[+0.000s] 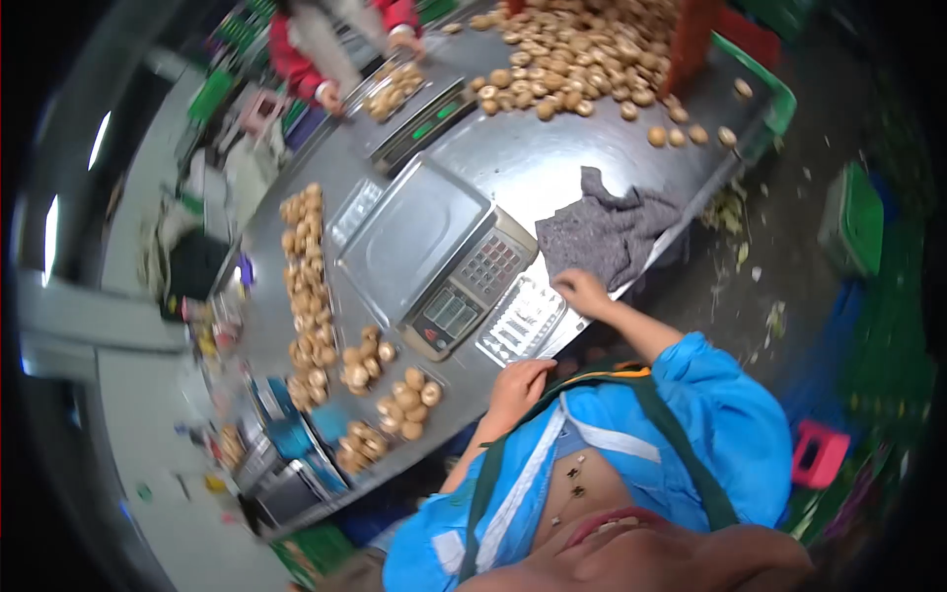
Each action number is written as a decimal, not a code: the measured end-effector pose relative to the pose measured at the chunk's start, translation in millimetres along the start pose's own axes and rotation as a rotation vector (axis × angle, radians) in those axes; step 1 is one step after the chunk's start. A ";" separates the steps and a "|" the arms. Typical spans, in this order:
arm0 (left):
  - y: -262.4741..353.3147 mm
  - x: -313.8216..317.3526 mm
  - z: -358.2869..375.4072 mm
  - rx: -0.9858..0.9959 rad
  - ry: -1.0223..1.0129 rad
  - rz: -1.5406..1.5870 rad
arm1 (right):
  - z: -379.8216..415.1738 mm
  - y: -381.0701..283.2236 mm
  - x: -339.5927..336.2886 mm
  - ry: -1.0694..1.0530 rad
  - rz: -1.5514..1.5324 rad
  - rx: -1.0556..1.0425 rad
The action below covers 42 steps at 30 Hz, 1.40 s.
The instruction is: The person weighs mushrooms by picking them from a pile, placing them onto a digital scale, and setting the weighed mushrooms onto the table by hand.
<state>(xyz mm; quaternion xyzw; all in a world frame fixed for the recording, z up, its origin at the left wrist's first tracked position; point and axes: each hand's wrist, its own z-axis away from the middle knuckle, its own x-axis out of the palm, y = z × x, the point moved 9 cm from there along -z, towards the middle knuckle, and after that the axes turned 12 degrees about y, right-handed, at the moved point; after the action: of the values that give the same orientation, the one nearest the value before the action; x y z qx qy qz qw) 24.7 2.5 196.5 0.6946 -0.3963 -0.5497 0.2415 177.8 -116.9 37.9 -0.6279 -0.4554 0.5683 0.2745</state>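
Observation:
A clear plastic tray [521, 321] lies at the table's near edge, in front of the scale. My left hand [520, 387] is beside the tray's near corner, fingers stretched out and holding nothing visible. Over by the tray's right end, my right hand [584, 294] has its fingers loosely bent and apart. They are close to a crumpled grey cloth [602, 237]; whether they touch it or the tray is too blurred to tell. A weighing scale [424, 247] with a flat metal pan and keypad stands just beyond the tray.
Several mushroom packs [308, 286] line the left side, with more mushrooms [409, 400] near the front. A large mushroom heap [592, 49] covers the far end. Across the table, a co-worker's hands [404, 41] are by a mushroom tray [395, 91] on another scale [424, 128].

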 end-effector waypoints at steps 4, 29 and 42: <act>-8.1 15.5 -10.9 0.051 -0.100 -0.089 | -45.4 13.6 -94.8 0.258 -0.267 0.350; 10.4 126.9 -177.1 -0.114 0.162 -0.093 | -267.1 179.4 -220.5 -0.062 0.539 -0.027; 18.4 106.1 -156.6 -0.029 0.289 -0.157 | -264.4 178.1 -223.9 0.015 0.532 0.062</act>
<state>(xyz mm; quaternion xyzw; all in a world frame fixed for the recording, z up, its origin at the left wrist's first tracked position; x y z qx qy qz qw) 177.7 -110.2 193.6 0.7918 -0.2938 -0.4669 0.2623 492.4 -346.6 42.0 -0.7210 -0.2548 0.6295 0.1380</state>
